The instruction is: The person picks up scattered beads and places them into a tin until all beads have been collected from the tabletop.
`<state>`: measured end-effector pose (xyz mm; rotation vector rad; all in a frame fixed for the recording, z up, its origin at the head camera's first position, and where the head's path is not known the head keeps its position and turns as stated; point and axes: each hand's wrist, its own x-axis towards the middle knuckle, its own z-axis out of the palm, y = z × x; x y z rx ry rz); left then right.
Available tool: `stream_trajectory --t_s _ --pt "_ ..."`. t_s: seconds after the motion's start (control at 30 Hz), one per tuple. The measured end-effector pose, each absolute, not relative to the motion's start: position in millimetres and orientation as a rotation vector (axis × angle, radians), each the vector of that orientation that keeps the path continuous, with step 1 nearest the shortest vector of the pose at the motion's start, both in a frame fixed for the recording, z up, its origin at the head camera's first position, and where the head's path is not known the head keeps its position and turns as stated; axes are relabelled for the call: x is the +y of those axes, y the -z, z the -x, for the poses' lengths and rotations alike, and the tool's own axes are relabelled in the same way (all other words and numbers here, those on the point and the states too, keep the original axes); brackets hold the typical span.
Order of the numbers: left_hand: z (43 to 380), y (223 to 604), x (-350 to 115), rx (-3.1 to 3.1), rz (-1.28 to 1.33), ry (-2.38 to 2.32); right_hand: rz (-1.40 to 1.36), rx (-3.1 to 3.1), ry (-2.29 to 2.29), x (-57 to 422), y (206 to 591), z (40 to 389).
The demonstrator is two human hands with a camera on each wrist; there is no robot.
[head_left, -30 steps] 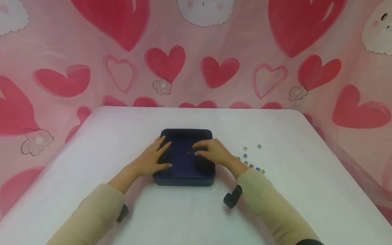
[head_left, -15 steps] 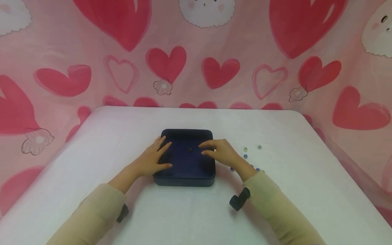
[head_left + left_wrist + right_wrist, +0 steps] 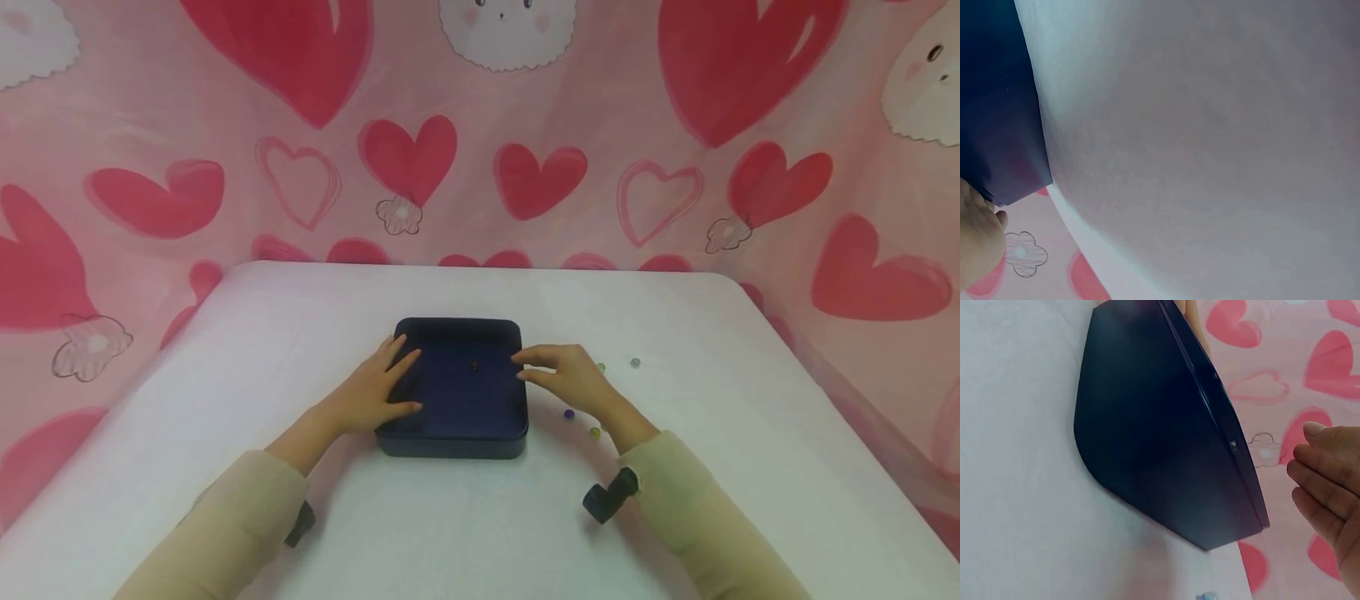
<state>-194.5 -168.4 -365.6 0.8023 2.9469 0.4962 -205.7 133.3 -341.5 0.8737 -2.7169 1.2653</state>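
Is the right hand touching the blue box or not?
Apart. The right wrist view shows a gap, with pink backdrop between the right hand and the dark blue box.

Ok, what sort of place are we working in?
Probably an indoor spot set up for filming: a white table, a pink heart-patterned backdrop behind it and along both sides, and small black cameras worn at the wrists.

Dark blue box (image 3: 453,408), rectangular with rounded corners, open-topped and upright on the surface (image 3: 450,525); left hand (image 3: 371,390) rests on its left edge, fingers spread, right hand (image 3: 564,372) near its right edge. One small dark ball (image 3: 474,366) lies inside, right of centre. Right of the box lie a blue marble (image 3: 569,414), two yellowish marbles (image 3: 595,432) and one clear marble (image 3: 635,362).
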Motion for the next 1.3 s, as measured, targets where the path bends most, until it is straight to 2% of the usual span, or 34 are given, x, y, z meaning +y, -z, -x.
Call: stream_trajectory --t_s 0.63,1.0,1.3 --pt "195.0 366.6 -169.0 2.947 -0.766 -0.486 -0.704 -2.747 -1.29 161.3 345.5 203.1" --pt "197.0 368.8 -169.9 2.947 -0.819 -0.506 -0.425 -2.893 -1.326 182.6 343.5 200.4" --pt "195.5 366.6 -169.3 2.953 -0.812 -0.494 -0.414 -2.841 -1.311 201.6 347.2 204.9"
